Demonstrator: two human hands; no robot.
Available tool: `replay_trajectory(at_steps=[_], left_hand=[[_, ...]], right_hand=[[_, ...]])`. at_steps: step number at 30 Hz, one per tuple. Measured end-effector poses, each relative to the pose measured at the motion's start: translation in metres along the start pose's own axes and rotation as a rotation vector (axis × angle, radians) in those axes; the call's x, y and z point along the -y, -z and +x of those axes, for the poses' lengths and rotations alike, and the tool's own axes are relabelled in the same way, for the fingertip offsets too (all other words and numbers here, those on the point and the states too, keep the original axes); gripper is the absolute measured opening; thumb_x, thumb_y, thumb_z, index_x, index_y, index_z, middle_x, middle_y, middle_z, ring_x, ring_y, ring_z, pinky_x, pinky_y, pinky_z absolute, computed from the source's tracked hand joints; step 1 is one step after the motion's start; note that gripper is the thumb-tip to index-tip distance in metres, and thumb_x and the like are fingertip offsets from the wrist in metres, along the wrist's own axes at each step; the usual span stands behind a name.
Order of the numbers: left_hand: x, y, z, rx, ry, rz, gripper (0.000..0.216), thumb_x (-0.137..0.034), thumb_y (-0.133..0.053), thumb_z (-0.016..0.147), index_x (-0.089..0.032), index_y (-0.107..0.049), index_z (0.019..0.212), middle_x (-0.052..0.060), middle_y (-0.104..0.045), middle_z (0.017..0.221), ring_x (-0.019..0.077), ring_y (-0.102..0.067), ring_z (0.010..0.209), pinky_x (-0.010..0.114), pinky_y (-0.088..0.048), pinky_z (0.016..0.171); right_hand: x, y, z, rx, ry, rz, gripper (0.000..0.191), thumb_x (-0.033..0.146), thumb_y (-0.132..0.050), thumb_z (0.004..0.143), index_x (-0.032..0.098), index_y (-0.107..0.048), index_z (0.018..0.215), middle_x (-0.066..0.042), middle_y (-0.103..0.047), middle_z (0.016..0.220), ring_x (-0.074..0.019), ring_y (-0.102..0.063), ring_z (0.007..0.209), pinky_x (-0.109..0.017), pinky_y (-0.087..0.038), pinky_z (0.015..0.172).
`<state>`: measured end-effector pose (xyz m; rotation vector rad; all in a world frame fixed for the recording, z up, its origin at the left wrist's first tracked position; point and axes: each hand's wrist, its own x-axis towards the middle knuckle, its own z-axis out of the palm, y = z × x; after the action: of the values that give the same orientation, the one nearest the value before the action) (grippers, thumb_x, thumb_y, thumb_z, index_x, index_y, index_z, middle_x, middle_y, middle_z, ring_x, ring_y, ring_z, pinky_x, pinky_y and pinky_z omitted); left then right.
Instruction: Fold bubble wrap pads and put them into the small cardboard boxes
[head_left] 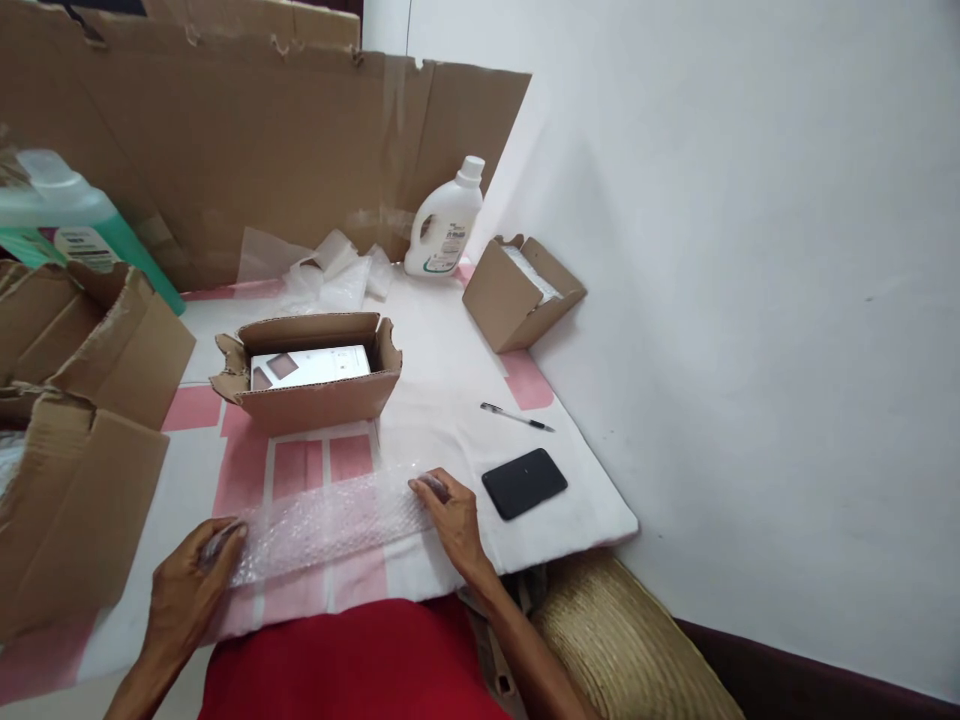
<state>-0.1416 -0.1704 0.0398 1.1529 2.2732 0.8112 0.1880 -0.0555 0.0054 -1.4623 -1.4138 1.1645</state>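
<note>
A strip of clear bubble wrap [322, 525] stretches between my two hands at the table's near side. My left hand [187, 575] is closed on its left end, thumb and fingers pinching the film. At the other end, the fingers of my right hand [450, 510] grip the wrap. Just beyond it stands an open cardboard box [322, 402], with a white printed carton [319, 366] lying inside. A black phone [525, 484] lies to the right of my right hand, and a pen [517, 416] rests behind the phone.
Open cardboard boxes [97, 490] crowd the left side. A green liquid bottle [120, 240] and a white jug [446, 225] stand farther back, with crumpled plastic [337, 275] between them. Another open box [502, 295] leans by the white wall [750, 300]. A cardboard panel [262, 150] closes off the back.
</note>
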Motion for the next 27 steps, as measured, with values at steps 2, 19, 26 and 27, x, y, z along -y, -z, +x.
replay_trajectory(at_steps=[2,19,26,27], left_hand=[[0.005,-0.005,-0.004,-0.033,-0.033,0.037,0.04,-0.061,-0.061,0.079,-0.025,-0.073,0.09,0.0,-0.076,0.087,0.02,-0.071,0.078,0.028,-0.057,0.077],[-0.013,-0.067,-0.033,0.026,-1.203,0.415,0.062,-0.025,-0.053,0.095,-0.007,-0.041,0.153,0.019,-0.062,0.141,0.0294,-0.05,0.14,0.041,-0.028,0.122],[0.041,-0.047,-0.018,-0.01,-1.053,0.636,0.075,-0.054,-0.044,0.097,-0.016,-0.03,0.16,0.017,-0.046,0.158,0.0322,-0.037,0.15,0.044,-0.02,0.124],[0.048,-0.038,-0.017,-0.025,-1.021,0.646,0.075,-0.054,-0.042,0.098,-0.016,-0.029,0.16,0.018,-0.045,0.158,0.0332,-0.037,0.149,0.045,-0.021,0.123]], right_hand=[[-0.005,-0.007,0.003,-0.033,0.047,-0.066,0.039,0.051,-0.067,0.09,0.018,-0.058,0.07,0.004,-0.053,0.067,-0.0122,-0.049,0.064,-0.023,-0.038,0.062],[0.016,-0.06,-0.043,0.498,0.942,-0.728,0.074,0.052,-0.05,0.102,0.009,-0.03,0.158,-0.017,-0.045,0.158,-0.0276,-0.029,0.153,-0.046,-0.033,0.123],[-0.023,-0.027,-0.019,0.422,0.758,-0.92,0.089,0.065,-0.05,0.097,0.012,-0.022,0.162,-0.019,-0.029,0.166,-0.0309,-0.018,0.157,-0.054,-0.026,0.124],[-0.029,-0.017,-0.014,0.367,0.719,-0.943,0.088,0.064,-0.05,0.097,0.012,-0.022,0.162,-0.02,-0.029,0.166,-0.0323,-0.019,0.157,-0.056,-0.026,0.123]])
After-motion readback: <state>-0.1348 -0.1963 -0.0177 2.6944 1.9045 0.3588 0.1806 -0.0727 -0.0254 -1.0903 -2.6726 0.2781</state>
